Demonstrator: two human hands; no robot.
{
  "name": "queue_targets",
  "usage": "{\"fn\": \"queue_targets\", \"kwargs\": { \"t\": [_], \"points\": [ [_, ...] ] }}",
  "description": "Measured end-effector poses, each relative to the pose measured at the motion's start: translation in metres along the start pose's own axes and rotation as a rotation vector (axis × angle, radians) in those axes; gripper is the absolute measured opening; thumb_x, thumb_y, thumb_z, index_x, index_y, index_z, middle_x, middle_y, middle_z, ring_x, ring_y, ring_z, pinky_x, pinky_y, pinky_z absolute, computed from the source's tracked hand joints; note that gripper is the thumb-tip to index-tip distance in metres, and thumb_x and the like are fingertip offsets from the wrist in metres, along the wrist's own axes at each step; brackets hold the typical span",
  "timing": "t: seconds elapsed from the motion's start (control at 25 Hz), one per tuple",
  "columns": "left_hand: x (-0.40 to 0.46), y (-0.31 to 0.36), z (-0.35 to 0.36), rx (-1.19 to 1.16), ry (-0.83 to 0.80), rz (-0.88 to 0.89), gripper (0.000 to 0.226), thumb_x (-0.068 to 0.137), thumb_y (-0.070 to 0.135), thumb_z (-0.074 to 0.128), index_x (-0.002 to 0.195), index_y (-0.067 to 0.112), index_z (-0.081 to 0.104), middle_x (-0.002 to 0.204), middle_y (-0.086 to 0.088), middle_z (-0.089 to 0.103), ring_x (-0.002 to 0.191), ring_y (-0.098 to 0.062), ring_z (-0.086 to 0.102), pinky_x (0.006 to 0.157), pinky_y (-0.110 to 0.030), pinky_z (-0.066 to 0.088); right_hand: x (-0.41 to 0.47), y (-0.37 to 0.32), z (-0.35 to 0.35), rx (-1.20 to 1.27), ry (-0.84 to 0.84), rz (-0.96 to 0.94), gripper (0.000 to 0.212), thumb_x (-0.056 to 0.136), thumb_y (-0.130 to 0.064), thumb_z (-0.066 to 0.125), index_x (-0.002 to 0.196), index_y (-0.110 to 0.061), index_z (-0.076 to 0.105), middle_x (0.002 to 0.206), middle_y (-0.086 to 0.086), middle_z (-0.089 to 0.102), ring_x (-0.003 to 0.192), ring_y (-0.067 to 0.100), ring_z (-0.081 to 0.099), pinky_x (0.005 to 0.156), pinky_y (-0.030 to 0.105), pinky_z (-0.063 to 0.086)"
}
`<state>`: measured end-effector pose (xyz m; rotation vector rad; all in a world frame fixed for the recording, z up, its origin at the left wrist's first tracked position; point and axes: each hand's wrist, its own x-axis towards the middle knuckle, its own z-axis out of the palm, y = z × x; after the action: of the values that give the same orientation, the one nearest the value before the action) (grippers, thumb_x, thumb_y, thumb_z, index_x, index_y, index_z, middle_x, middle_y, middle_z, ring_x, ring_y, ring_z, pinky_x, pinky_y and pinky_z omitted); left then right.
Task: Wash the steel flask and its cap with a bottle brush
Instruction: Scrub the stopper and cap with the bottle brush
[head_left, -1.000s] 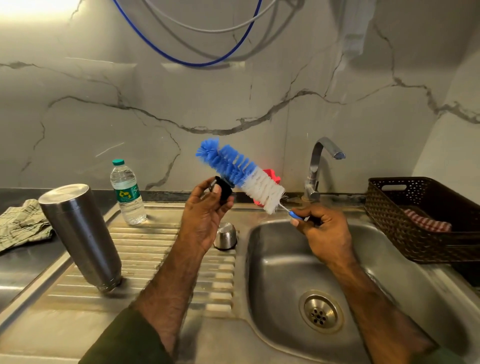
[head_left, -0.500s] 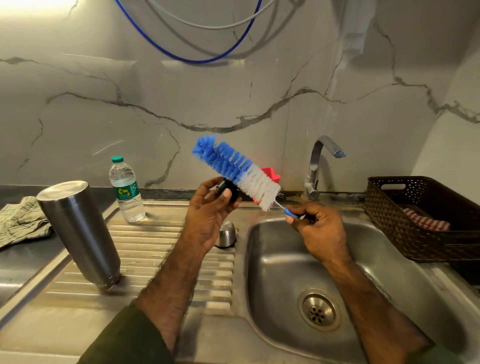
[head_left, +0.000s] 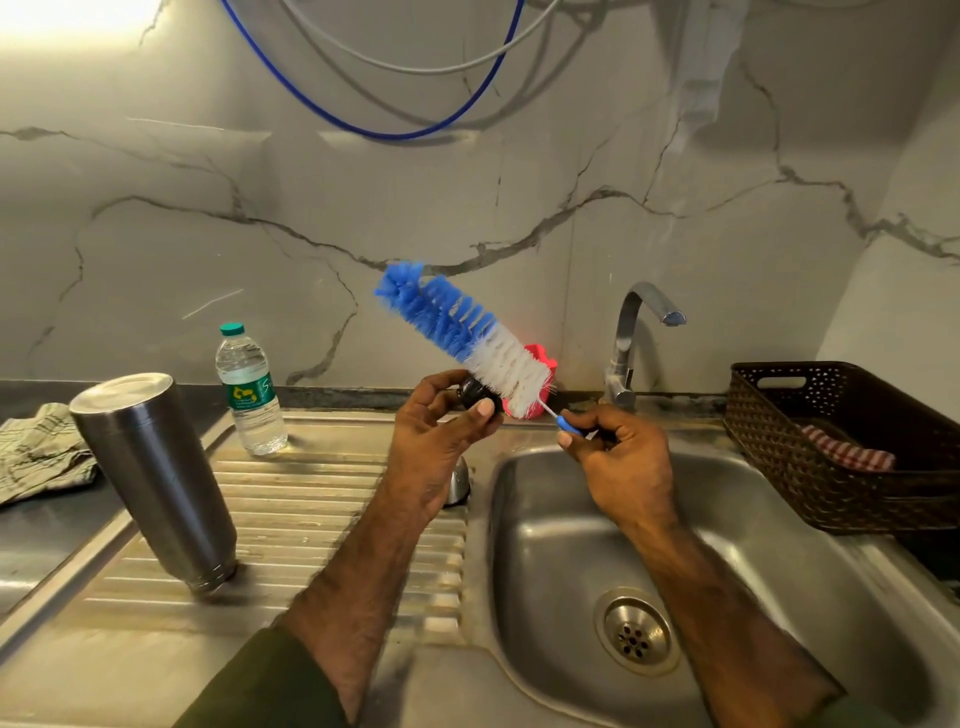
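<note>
The steel flask (head_left: 153, 480) stands upside down on the ribbed drainboard at the left. My left hand (head_left: 434, 441) holds a small black cap part (head_left: 475, 396) between thumb and fingers above the drainboard. My right hand (head_left: 621, 460) grips the blue handle of the bottle brush (head_left: 462, 338), whose white bristles touch the black cap part; its blue tip points up and left. A domed steel cap (head_left: 458, 483) sits on the drainboard, mostly hidden behind my left wrist.
The sink basin (head_left: 571, 545) with its drain lies below my right hand, the tap (head_left: 631, 343) behind it. A plastic water bottle (head_left: 249, 392) stands at the back left. A dark basket (head_left: 831, 447) holds a striped cloth at right; a green cloth (head_left: 36, 452) lies far left. A red object (head_left: 540, 364) sits behind the brush.
The brush has slid slightly down across the black cap part, and my left thumb has shifted on it. The flask has not moved.
</note>
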<state>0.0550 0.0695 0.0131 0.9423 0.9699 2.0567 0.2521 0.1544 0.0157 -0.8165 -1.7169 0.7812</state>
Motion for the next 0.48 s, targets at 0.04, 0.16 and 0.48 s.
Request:
{"fn": "queue_targets", "kwargs": {
  "t": [0.04,0.16,0.48],
  "points": [
    [0.001,0.0,-0.001,0.021,0.008,0.014,0.048,0.075,0.005,0.089,0.119,0.01,0.071,0.115,-0.02,0.074,0.11,-0.041,0.073,0.092,-0.048,0.062,0.0,-0.001,0.002,-0.002,0.011,0.0,0.022,0.08,-0.012,0.088,0.1,-0.02,0.082,0.088,-0.008,0.075,0.074,0.005,0.064,0.067,0.018,0.053],
    [0.009,0.008,-0.013,0.048,0.112,0.065,0.059,0.07,0.009,0.096,0.122,0.008,0.07,0.117,-0.02,0.075,0.11,-0.043,0.072,0.097,-0.054,0.06,-0.007,-0.004,0.002,0.015,-0.033,0.03,0.021,0.08,-0.009,0.087,0.096,-0.021,0.082,0.084,-0.012,0.074,0.073,0.003,0.065,0.065,0.014,0.052],
    [-0.005,-0.004,0.006,0.462,-0.013,0.116,0.058,0.069,-0.004,0.095,0.119,0.016,0.072,0.11,-0.002,0.081,0.094,-0.021,0.078,0.082,-0.036,0.064,-0.015,-0.028,-0.004,0.062,-0.099,0.075,0.018,0.088,-0.014,0.082,0.088,-0.03,0.075,0.076,-0.005,0.074,0.057,0.021,0.071,0.051,0.031,0.061]
  ]
}}
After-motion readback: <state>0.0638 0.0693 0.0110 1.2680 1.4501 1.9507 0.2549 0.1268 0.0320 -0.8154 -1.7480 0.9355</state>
